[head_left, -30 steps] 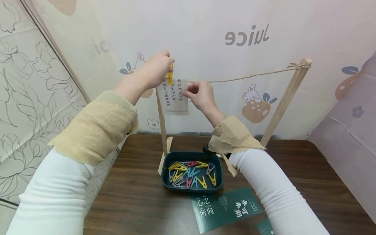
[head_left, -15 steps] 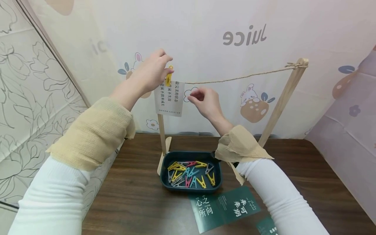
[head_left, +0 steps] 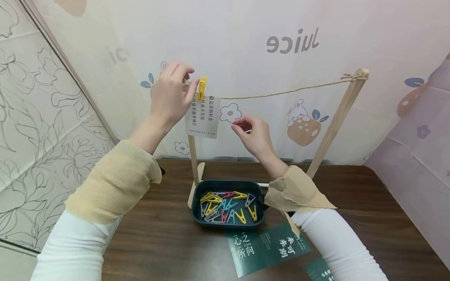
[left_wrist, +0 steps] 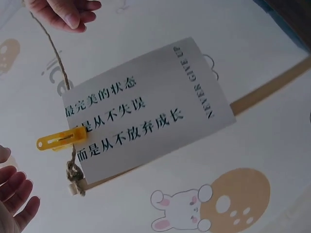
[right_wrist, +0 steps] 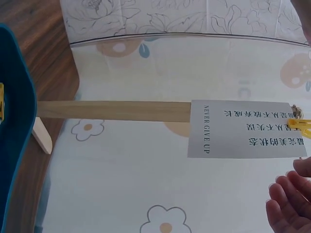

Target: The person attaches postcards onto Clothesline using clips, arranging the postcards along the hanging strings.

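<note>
A white card with printed characters [head_left: 207, 124] hangs from a twine line [head_left: 277, 95], fastened at its top edge by a yellow clothespin [head_left: 202, 89]. Just left of the clothespin is my left hand [head_left: 170, 93], fingers loosely bent and holding nothing. In the left wrist view a gap separates its fingers [left_wrist: 18, 191] from the clothespin [left_wrist: 60, 139]. Right of the card and below the line, my right hand [head_left: 254, 134] hovers with loosely curled fingers and nothing in them. The right wrist view has its fingers [right_wrist: 289, 199] beside the card [right_wrist: 238, 128].
Wooden posts [head_left: 335, 123] at both sides carry the twine. Below, a dark teal tray [head_left: 228, 225] of several coloured clothespins stands on the brown table [head_left: 158, 234]. Green printed cards [head_left: 268, 248] lie in front of it, partly under my right forearm.
My left hand has let go of the yellow clothespin and drawn left. My right hand has released the card and moved down and right. The card now hangs by the clothespin.
</note>
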Available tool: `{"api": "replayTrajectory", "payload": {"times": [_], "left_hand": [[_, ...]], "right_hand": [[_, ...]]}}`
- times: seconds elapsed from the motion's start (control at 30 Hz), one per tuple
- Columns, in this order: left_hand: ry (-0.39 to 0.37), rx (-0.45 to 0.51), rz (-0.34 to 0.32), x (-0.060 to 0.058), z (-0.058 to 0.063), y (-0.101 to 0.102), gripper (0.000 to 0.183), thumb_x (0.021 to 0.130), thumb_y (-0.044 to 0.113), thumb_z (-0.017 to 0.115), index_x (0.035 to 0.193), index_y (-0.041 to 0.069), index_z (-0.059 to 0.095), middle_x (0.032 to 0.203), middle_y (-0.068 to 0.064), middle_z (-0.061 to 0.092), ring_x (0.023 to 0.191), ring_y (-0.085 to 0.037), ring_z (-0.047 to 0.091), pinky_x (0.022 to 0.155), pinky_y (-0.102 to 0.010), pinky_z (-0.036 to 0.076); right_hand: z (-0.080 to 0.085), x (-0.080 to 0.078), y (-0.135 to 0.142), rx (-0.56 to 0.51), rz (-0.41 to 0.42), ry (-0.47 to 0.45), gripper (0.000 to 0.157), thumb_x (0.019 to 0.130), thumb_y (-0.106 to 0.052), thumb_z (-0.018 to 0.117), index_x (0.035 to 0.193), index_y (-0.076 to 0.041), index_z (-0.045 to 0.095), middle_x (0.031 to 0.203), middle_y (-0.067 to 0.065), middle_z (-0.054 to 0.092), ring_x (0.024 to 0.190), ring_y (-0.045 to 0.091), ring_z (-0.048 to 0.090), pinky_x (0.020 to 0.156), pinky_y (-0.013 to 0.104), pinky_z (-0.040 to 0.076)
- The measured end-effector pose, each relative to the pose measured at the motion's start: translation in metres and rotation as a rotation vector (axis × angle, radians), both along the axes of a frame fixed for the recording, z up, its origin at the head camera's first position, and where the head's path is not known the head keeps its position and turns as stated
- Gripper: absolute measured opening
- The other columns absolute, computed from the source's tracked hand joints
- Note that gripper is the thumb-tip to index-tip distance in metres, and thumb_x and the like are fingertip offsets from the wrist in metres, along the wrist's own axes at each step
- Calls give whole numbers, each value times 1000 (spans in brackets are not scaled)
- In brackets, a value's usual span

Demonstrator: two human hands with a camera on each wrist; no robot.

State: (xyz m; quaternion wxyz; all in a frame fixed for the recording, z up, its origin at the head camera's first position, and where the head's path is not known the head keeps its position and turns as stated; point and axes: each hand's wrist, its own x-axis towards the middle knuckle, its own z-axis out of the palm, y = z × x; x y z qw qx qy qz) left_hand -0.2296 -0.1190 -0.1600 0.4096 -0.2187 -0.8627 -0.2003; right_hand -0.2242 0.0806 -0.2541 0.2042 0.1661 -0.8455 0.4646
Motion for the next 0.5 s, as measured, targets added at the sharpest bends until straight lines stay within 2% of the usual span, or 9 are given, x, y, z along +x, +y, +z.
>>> {"api": "replayTrajectory", "payload": {"times": [0.07, 0.17, 0.27, 0.5], "left_hand": [[63, 39, -49, 2, -6, -1, 23, 86, 17, 55, 98, -2, 60, 87, -12, 57, 80, -23, 54, 63, -34, 42], [111, 77, -115, 5, -17, -2, 20, 85, 11, 56, 96, -5, 60, 85, -15, 57, 79, -24, 54, 70, -32, 42], [113, 111, -169, 10, -27, -2, 19, 85, 8, 56, 96, -7, 59, 86, -16, 56, 80, -24, 53, 74, -30, 42], [103, 152, -191, 24, -51, -1, 18, 84, 8, 57, 96, -6, 59, 84, -15, 57, 78, -24, 51, 71, -32, 42]], "right_hand": [[-2, 3, 3, -8, 3, 15, 15, 84, -16, 62, 93, -5, 65, 86, 6, 62, 73, 16, 54, 66, 27, 47], [-8, 6, 7, -9, 5, 40, 15, 84, -15, 61, 92, -4, 65, 85, 7, 62, 72, 16, 54, 65, 27, 47], [-14, 9, 12, 1, -2, 77, 13, 84, -13, 61, 90, -3, 65, 81, 8, 62, 69, 16, 53, 63, 27, 46], [-33, 17, 20, 25, -24, 111, 9, 83, -10, 62, 87, -3, 65, 77, 6, 61, 64, 14, 52, 58, 26, 46]]}}
